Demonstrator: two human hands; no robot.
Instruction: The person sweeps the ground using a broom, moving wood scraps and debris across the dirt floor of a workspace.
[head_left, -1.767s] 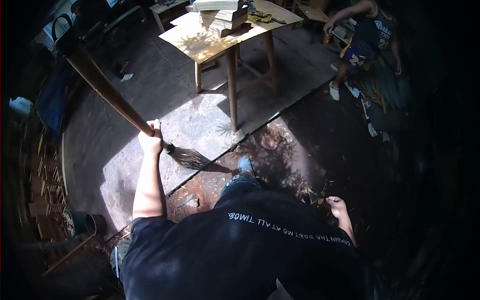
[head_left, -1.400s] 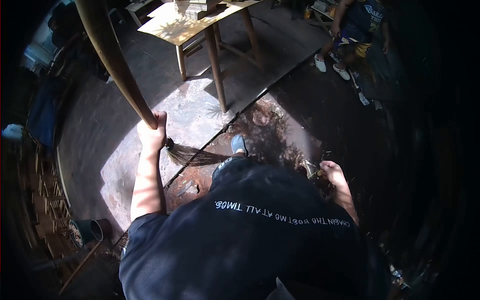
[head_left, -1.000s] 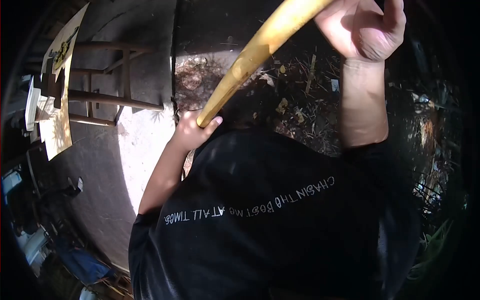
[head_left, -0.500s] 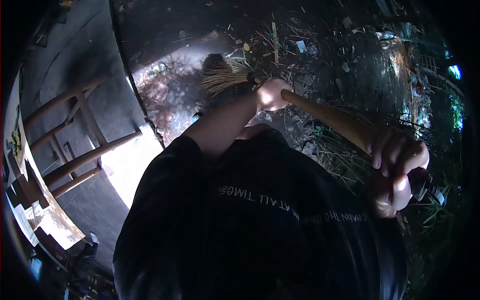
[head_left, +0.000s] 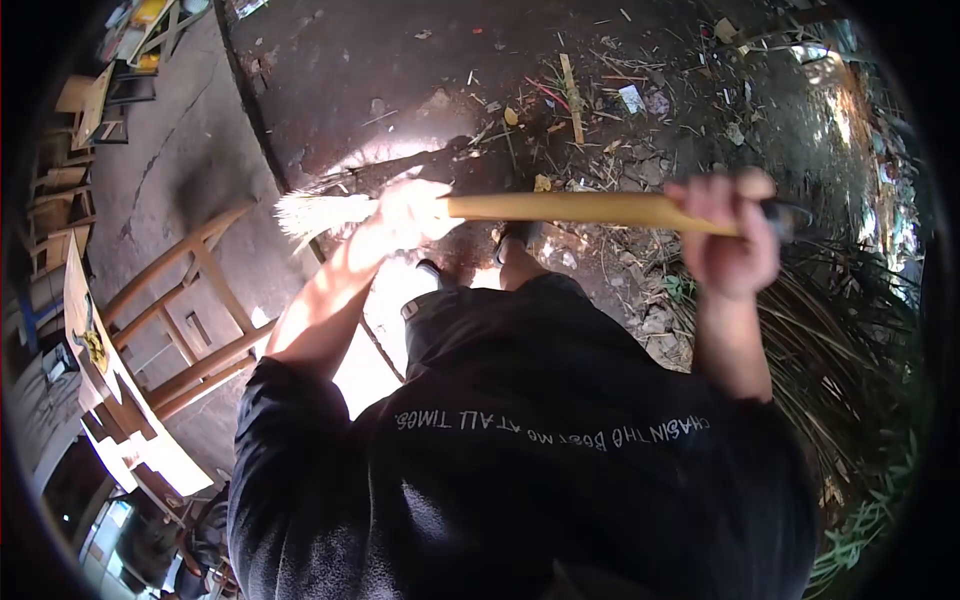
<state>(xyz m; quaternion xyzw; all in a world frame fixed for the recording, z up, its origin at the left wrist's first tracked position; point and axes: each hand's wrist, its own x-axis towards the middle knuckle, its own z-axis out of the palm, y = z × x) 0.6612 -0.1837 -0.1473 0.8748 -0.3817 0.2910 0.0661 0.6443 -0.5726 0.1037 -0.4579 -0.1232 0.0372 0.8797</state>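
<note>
A stick broom with a thick yellow-brown handle (head_left: 575, 207) lies nearly level across the view in front of my body. Around the lower end of the handle, next to the bristles, my left hand (head_left: 410, 212) is closed in bright sunlight. The pale, splayed bristles (head_left: 320, 215) stick out to the left of that hand. Near the other end, my right hand (head_left: 728, 225) wraps its fingers over the handle, somewhat blurred. A dark cap or loop shows at the handle's tip, beyond the right hand.
A wooden frame with rungs (head_left: 185, 375) lies on the concrete slab (head_left: 180, 150) at left, near a board (head_left: 140, 420). Dirt ground (head_left: 400, 90) holds scattered litter (head_left: 630, 98) and twigs. Dry fronds (head_left: 830, 350) and green leaves (head_left: 870, 540) are at right. My feet stand below the broom.
The broom has swung from a slant to nearly level, its bristle end moving left. My left hand moved left with it, and my right hand rose from the lower right.
</note>
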